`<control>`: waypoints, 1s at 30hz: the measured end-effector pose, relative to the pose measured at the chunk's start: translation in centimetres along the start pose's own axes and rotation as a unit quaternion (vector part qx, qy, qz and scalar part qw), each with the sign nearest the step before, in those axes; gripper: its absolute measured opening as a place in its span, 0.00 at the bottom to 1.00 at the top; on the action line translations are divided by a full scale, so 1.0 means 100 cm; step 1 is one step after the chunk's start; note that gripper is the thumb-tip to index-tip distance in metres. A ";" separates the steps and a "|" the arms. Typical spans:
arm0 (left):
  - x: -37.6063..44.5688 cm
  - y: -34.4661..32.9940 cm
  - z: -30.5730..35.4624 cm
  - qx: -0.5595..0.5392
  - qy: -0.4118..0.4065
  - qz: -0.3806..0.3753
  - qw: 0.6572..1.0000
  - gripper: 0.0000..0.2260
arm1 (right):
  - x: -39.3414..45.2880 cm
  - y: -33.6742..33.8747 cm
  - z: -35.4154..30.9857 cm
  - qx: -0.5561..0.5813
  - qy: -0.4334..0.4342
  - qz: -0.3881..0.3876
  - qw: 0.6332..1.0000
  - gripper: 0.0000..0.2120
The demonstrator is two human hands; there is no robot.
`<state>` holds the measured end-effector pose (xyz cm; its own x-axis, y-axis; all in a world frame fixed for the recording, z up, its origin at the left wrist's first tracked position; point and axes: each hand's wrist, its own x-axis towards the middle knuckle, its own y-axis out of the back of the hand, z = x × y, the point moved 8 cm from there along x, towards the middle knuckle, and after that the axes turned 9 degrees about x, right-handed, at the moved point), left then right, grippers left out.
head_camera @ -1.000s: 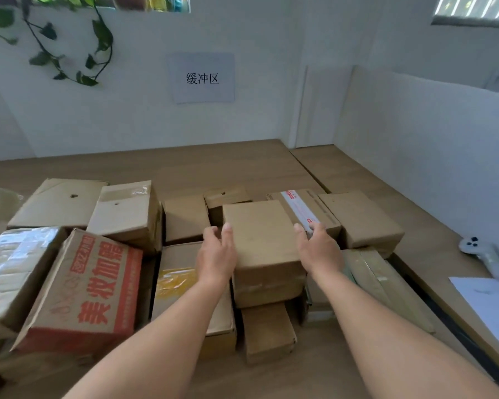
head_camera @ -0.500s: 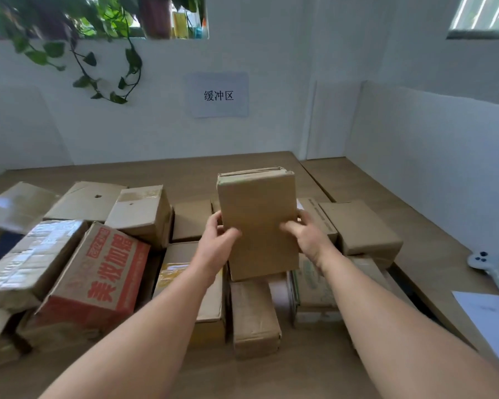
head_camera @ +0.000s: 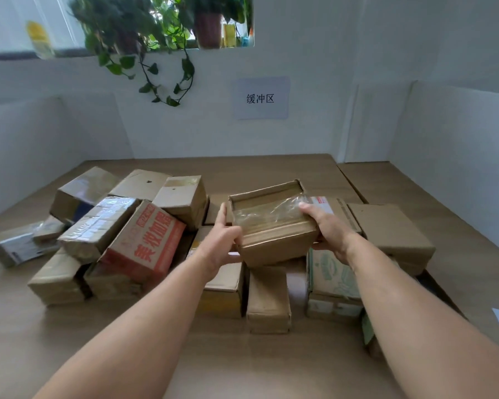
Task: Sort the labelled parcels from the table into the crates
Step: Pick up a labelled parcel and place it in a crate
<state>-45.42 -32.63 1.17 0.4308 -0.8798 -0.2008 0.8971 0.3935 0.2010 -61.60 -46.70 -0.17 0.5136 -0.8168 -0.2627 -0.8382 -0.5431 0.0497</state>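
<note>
Both hands hold one parcel (head_camera: 274, 226) clear of the pile, above the middle of the table (head_camera: 271, 367). The left hand (head_camera: 224, 243) grips its left end, thumb over the top edge, fingers underneath. The right hand (head_camera: 327, 226) grips its right end, fingers curled over the taped top face. The parcel is tilted, its clear-taped face turned up toward the camera.

No label shows on the faces in view; the tape glares. No crate is in view either.

Judgement: the step in hand is inspection, turning the parcel to find its label before choosing a crate. To do this well:

- Keep a hand on each end while rotating; the tape looks slick, so the pinch belongs on bare card where possible.
- Turn one face at a time and tilt away from the glare so print can be read.
- Hold the parcel above the pile, not against it. The red-printed box (head_camera: 144, 240), left of the parcel, leans on its neighbours and could slide if knocked.
- The box with a red and white label (head_camera: 333, 207), just behind the parcel, sits close to the right hand; lift clear before swinging away.

Most of the task appears to remain: many boxes lie on the table.
</note>
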 end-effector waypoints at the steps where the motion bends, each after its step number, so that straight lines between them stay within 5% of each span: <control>1: -0.004 -0.003 -0.001 0.010 -0.004 -0.008 1.000 0.41 | 0.001 0.002 -0.005 -0.009 0.017 -0.005 1.000 0.25; 3: -0.008 -0.004 -0.005 0.019 -0.002 -0.009 1.000 0.40 | -0.002 0.006 -0.016 -0.052 0.048 -0.005 0.997 0.29; 6: -0.012 0.002 -0.004 -0.009 0.005 0.002 1.000 0.19 | -0.018 0.003 -0.025 -0.161 0.061 -0.036 0.984 0.35; 8: -0.017 0.001 -0.001 0.014 0.016 -0.013 1.000 0.10 | -0.029 0.000 -0.023 -0.177 0.038 -0.059 0.982 0.28; 11: -0.022 0.005 -0.008 0.065 0.021 0.006 0.998 0.10 | -0.045 -0.003 -0.015 -0.149 -0.003 -0.068 0.986 0.17; 14: -0.028 0.007 -0.018 0.077 -0.009 0.005 0.997 0.18 | -0.057 -0.013 -0.009 -0.170 0.015 -0.033 0.985 0.18; 19: -0.043 0.022 -0.027 0.084 -0.068 -0.019 0.994 0.37 | -0.072 -0.045 0.018 -0.150 0.067 -0.009 0.986 0.40; 30: -0.074 0.088 -0.055 0.169 -0.106 -0.022 0.980 0.48 | -0.109 -0.119 0.020 -0.234 0.139 0.005 0.962 0.39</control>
<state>-40.18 -21.18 -0.82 0.3307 -0.9435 -0.0204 0.8156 0.2749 0.5091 -57.56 -30.92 0.18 0.5889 -0.8082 0.0050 -0.7032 -0.5093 0.4961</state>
